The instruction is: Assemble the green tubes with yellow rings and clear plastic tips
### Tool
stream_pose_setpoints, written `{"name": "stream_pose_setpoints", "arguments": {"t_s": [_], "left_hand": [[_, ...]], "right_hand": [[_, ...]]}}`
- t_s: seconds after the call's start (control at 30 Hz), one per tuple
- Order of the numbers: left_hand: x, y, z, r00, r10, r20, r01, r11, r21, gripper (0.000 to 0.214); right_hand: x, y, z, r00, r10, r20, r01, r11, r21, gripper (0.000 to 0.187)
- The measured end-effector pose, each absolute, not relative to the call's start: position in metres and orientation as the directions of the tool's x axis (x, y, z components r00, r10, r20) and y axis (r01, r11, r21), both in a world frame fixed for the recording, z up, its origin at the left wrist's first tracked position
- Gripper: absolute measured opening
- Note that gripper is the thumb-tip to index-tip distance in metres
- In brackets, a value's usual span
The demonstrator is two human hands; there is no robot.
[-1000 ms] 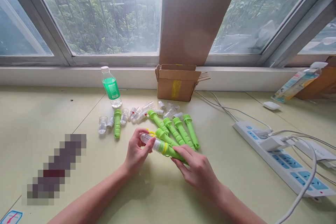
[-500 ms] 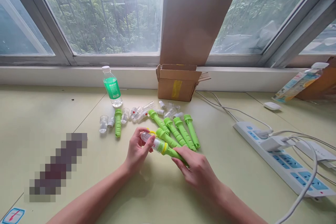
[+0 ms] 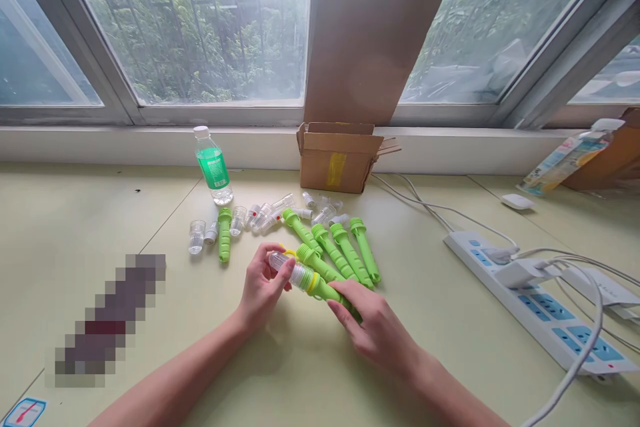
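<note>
A toy flashlight or light stick with a green handle (image 3: 326, 291) slants between my hands, just above the table. My left hand (image 3: 264, 288) pinches its clear ribbed cap (image 3: 301, 275) between thumb and fingers. Around the handle's lower part, my right hand (image 3: 377, 320) is closed. A yellow ring (image 3: 313, 283) sits where cap and handle meet, and a yellow strap (image 3: 290, 253) shows behind the cap. Directly behind lies another green handle (image 3: 320, 263), with several more to its right, one of them this handle (image 3: 367, 250). A single green handle (image 3: 225, 237) lies apart at the left.
Loose clear caps (image 3: 197, 237) and small white parts (image 3: 211, 233) lie behind my hands. A green-labelled bottle (image 3: 214, 167) and an open cardboard box (image 3: 335, 163) stand near the window. At right are a power strip (image 3: 533, 300) with cables and a tilted bottle (image 3: 570, 157).
The green handle has turned slightly about its long axis in my right hand, bringing its ridges and a loop into view. Both hands stay in nearly the same place.
</note>
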State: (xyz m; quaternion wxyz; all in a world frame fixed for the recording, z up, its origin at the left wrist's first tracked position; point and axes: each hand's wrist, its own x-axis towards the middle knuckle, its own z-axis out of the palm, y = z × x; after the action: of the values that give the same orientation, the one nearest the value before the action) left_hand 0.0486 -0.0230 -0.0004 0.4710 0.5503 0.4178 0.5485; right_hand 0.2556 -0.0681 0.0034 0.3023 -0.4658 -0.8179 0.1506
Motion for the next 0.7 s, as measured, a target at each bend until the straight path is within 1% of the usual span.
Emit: {"name": "stream_pose_setpoints", "arguments": {"t_s": [0.1, 0.23, 0.37, 0.47, 0.53, 0.6, 0.7], "left_hand": [[0.0485, -0.0232, -0.0001, 0.052, 0.975, 0.214, -0.052, -0.212, 0.976, 0.027], [0.0485, -0.0232, 0.001, 0.045, 0.977, 0.209, -0.061, -0.206, 0.977, 0.028], [0.0492, -0.0239, 0.0026, 0.041, 0.98, 0.197, -0.056, -0.194, 0.979, 0.028], [0.0496, -0.0249, 0.0038, 0.045, 0.98, 0.195, -0.046, -0.193, 0.98, 0.028], [0.0494, -0.025, 0.004, 0.048, 0.979, 0.2, -0.044, -0.198, 0.979, 0.028], [0.0491, -0.0247, 0.0035, 0.049, 0.978, 0.203, -0.049, -0.2, 0.979, 0.028], [0.0488, -0.024, 0.0022, 0.041, 0.978, 0.204, -0.056, -0.202, 0.978, 0.029]], "right_hand": [[0.2558, -0.0696, 0.0019, -0.346, 0.873, 0.344, 0.675, 0.486, -0.555, 0.019], [0.2555, -0.07, 0.0026, -0.36, 0.878, 0.315, 0.678, 0.478, -0.558, 0.006], [0.2549, -0.0683, 0.0046, -0.396, 0.869, 0.296, 0.673, 0.494, -0.551, 0.017], [0.2547, -0.0688, 0.0036, -0.359, 0.881, 0.307, 0.668, 0.472, -0.575, 0.017], [0.2547, -0.0699, 0.0024, -0.328, 0.886, 0.329, 0.673, 0.463, -0.577, 0.024], [0.2546, -0.0706, 0.002, -0.313, 0.887, 0.34, 0.681, 0.459, -0.57, 0.017], [0.2545, -0.0701, 0.004, -0.343, 0.877, 0.337, 0.68, 0.479, -0.555, 0.006]]}}
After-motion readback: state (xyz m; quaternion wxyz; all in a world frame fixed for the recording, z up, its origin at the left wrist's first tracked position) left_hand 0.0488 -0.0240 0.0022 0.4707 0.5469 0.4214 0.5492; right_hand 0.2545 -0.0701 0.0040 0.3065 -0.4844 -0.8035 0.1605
